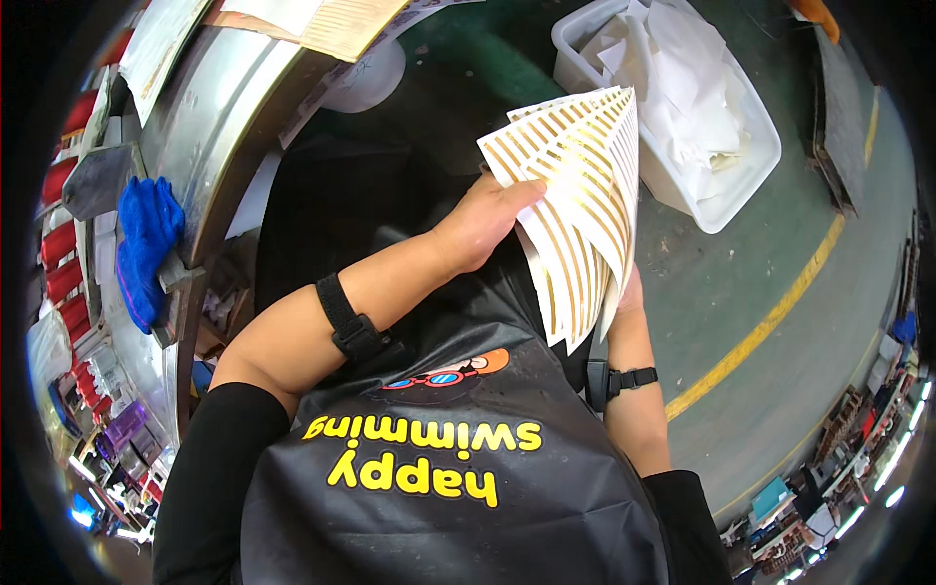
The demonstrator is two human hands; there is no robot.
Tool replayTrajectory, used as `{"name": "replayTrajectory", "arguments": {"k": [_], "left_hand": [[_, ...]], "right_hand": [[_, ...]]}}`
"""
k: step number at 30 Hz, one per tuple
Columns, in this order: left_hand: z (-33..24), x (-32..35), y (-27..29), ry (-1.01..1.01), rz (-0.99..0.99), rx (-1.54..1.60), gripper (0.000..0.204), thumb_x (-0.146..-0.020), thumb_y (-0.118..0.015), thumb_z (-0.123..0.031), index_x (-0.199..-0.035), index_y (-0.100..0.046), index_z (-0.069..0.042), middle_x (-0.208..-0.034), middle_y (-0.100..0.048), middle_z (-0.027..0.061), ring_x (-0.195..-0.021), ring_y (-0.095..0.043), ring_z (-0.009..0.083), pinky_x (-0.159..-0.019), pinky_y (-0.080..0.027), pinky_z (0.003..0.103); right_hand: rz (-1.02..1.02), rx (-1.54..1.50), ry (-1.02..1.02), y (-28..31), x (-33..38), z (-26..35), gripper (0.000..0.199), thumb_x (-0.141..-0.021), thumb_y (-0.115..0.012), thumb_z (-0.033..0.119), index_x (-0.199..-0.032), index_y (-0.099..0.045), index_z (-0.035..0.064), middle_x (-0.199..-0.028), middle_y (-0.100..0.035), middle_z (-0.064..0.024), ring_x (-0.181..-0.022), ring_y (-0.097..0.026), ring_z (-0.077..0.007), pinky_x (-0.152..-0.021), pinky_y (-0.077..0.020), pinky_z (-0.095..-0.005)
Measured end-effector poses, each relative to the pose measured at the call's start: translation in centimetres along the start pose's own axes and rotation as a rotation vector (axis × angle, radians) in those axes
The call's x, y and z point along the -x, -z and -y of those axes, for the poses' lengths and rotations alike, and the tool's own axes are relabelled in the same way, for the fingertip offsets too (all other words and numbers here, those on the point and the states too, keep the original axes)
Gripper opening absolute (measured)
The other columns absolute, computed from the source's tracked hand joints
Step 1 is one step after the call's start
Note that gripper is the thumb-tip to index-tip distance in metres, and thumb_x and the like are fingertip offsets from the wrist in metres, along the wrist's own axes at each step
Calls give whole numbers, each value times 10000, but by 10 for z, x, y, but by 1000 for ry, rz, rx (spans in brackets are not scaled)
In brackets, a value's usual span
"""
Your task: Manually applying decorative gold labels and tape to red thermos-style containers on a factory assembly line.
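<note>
Several white sheets with gold stripes (575, 210) are fanned out in front of me, overlapping and curving. My left hand (492, 214) grips their left edge, thumb on top and fingers behind. On the other side my right hand (630, 292) is at the lower right edge of the sheets; most of its fingers are hidden behind them. A black strap with a small box sits on each forearm. Below the sheets lies my black apron (439, 531) with yellow lettering and a cartoon picture.
A white plastic bin (756, 185) full of crumpled white paper stands at the upper right on the green floor. A metal table (229, 78) with papers is at upper left. A blue cloth (146, 244) hangs there. A yellow line (760, 331) crosses the floor.
</note>
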State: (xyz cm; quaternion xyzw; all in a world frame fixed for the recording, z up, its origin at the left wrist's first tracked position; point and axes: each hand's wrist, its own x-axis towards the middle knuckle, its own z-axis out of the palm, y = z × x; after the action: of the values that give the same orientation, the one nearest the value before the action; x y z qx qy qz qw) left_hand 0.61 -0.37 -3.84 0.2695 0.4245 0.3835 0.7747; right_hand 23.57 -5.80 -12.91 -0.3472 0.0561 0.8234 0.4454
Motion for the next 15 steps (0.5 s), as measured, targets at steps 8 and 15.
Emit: {"name": "replayTrajectory", "arguments": {"k": [8, 15], "left_hand": [[-1, 3, 2, 11, -26, 48, 386, -928, -507, -141, -1272, -474, 30, -1190, -599, 115, -1071, -594, 194, -934, -460, 332], [-1, 2, 2, 43, -27, 44, 377, -914, -515, -116, -1247, -487, 57, -1184, -601, 131, -1073, -596, 206, -936, -461, 334]], "right_hand": [[-277, 127, 239, 44, 44, 41, 464, -989, -402, 264, -1345, -404, -34, -1334, -503, -163, -1195, -515, -294, -1029, -406, -421], [-610, 763, 503, -15, 100, 96, 408, -963, -499, 170, -1294, -439, -62, -1194, -585, -135, -1041, -594, -212, -892, -481, -336]]}}
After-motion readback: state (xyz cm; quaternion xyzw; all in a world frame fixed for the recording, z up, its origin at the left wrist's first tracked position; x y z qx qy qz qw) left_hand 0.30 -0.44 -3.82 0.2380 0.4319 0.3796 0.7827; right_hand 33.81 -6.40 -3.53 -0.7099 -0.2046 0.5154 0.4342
